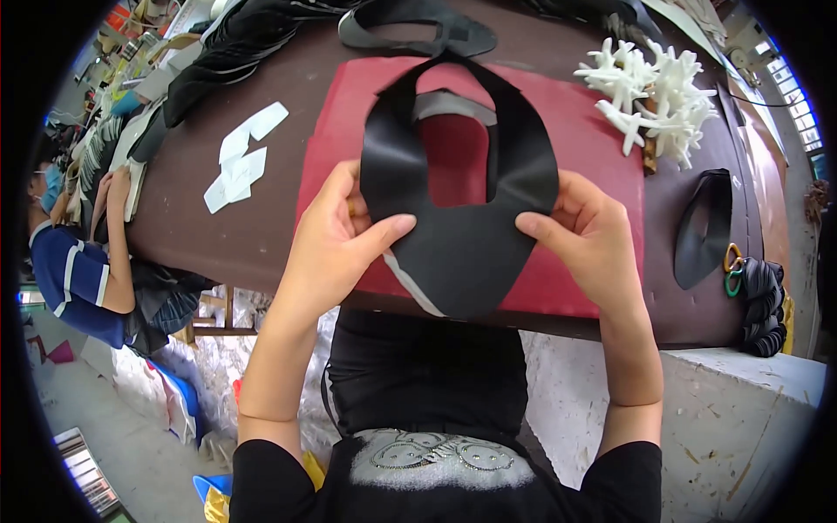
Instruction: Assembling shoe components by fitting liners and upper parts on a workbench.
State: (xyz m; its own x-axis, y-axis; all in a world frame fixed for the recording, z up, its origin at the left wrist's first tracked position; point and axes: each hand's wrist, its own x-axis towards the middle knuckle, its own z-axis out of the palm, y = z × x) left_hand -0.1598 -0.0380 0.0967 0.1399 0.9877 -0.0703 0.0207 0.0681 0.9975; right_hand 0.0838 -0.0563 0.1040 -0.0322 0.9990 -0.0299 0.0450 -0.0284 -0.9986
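Note:
A black shoe upper (471, 253), smooth and leather-like, is held up over a red mat (340, 109) by both of my hands. Its wide rounded end points toward me, with a pale strip showing along the lower left edge. Through its large middle opening, the mat and a grey lining part are visible. My left hand (342, 228) pinches the left side, thumb on top and fingers curled beneath. On the opposite side, my right hand (582, 228) grips in the same way.
Another black upper (375, 37) lies beyond the mat, and one more (702, 231) rests at right beside scissors (733, 270) and a black bundle (763, 305). White branched pieces (654, 100) stand at the mat's corner. White pieces (235, 170) lie left. A co-worker (83, 270) sits far left.

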